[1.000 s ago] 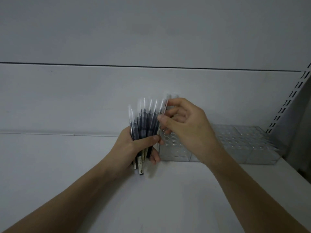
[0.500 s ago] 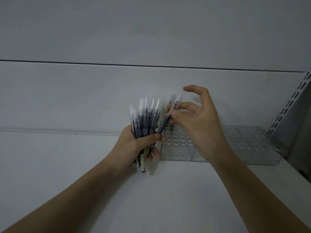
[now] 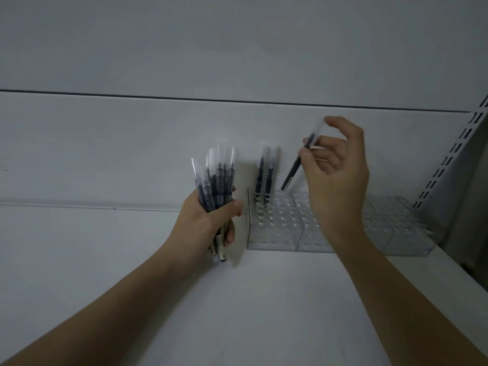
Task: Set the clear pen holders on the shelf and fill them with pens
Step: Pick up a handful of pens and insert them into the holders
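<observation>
White shelf (image 3: 105,260) and white back panel (image 3: 132,141) fill your view, with slotted uprights (image 3: 454,151) at the far right. Your left hand (image 3: 208,220) is closed around a bundle of pens (image 3: 215,180), caps up, just left of the clear pen holders (image 3: 343,223), which sit in a row at the back of the shelf. Two pens (image 3: 264,178) stand upright in the back-left holes of the leftmost holder (the other holes look empty). Your right hand (image 3: 335,173) pinches a single pen (image 3: 297,165) between thumb and fingertips, tilted, its lower end just above the holder's back row; the remaining fingers are spread loosely.
</observation>
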Tool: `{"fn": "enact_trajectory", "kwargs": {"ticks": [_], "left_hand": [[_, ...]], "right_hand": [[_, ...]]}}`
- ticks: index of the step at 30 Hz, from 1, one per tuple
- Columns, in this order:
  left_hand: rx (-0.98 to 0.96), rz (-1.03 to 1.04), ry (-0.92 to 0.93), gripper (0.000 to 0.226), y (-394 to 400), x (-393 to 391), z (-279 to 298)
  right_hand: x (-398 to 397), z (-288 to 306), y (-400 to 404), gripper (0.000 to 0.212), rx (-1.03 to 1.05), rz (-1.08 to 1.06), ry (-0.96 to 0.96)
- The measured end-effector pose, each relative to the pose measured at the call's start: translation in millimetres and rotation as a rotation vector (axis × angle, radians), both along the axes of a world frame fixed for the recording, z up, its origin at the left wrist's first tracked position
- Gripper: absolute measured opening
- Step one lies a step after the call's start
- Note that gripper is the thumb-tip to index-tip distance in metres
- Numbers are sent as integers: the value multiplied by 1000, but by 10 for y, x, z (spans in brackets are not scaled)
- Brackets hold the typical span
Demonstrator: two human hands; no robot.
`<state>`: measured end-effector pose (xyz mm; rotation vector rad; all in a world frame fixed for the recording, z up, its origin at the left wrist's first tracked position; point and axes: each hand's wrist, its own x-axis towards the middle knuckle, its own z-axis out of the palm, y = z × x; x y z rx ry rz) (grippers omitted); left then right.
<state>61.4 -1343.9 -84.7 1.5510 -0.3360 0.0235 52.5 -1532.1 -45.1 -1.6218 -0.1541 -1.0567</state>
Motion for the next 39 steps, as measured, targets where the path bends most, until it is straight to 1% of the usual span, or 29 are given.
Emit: {"fn": "enact_trajectory", "kwargs": {"ticks": [6,10,14,17,20,23,27,30,32,35,36,39], "left_hand": [[53,43,-17,21,21,16,-51],[123,61,-26,26,5,17,-90],[154,42,-3,22,-21,27,-120],[163,40,15,21,-29,31,-135],[71,37,66,17,-13,46,-111],[-46,-37,91,21,0,28,-65],[-182,-90,144,32,25,-1,-4],[-257,-171,178,35,46,-29,78],[-275,-223,194,36,49,-49,115],[-246,-274,211,32,54,-69,120],[-231,-290,214,30,52,-77,117],[-208,-347,227,28,40,-105,106]], "right_hand": [[125,-44,34,45,-117,-10,17],[201,-115,8,43,-227,-31,106],[220,-184,-4,38,-379,-31,227],[203,-178,-37,39,-408,-32,254],[186,-172,-85,43,-391,-38,287],[145,-166,-109,47,-334,-50,300],[97,-86,-100,35,-212,-39,224],[52,-54,-44,21,-168,69,268],[15,-46,21,15,-138,194,312],[-20,-41,128,7,-84,343,370],[-31,-42,166,6,-69,374,393],[-62,-65,256,13,-34,429,446]]}}
